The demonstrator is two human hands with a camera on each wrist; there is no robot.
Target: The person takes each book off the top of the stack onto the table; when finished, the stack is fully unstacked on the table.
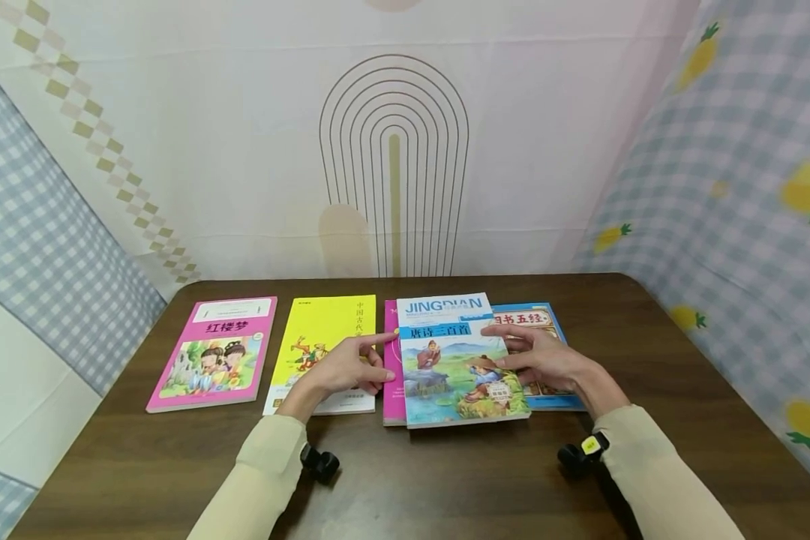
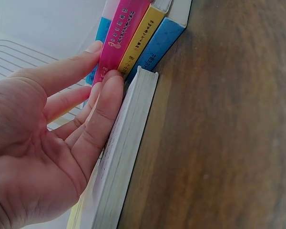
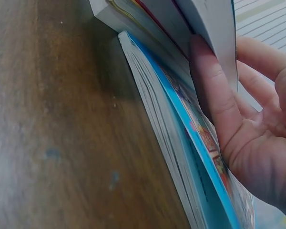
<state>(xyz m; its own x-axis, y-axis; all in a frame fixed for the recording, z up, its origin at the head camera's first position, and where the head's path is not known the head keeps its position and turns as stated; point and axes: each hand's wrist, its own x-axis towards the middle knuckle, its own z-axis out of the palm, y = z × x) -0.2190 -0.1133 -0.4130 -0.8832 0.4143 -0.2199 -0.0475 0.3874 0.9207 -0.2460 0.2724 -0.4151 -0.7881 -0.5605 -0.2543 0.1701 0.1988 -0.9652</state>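
A stack of several books lies on the table, topped by a white-and-blue book (image 1: 439,382) with a painted river scene. Beneath it, a pink book (image 1: 394,405) juts out leftward. In the left wrist view a yellow spine (image 2: 143,38) and a blue spine (image 2: 159,45) show under the pink one. My left hand (image 1: 347,367) touches the pink spine with index finger and thumb, above a yellow book (image 1: 337,322). On the stack's other side, my right hand (image 1: 547,358) has thumb and fingers against the page edges, above a blue book (image 1: 523,319).
A pink book (image 1: 212,367) lies at the far left of the brown table (image 1: 439,487). Behind the table hangs a white cloth (image 1: 256,150) with line arches. Checked cloths flank both sides. Each wrist wears a small black camera.
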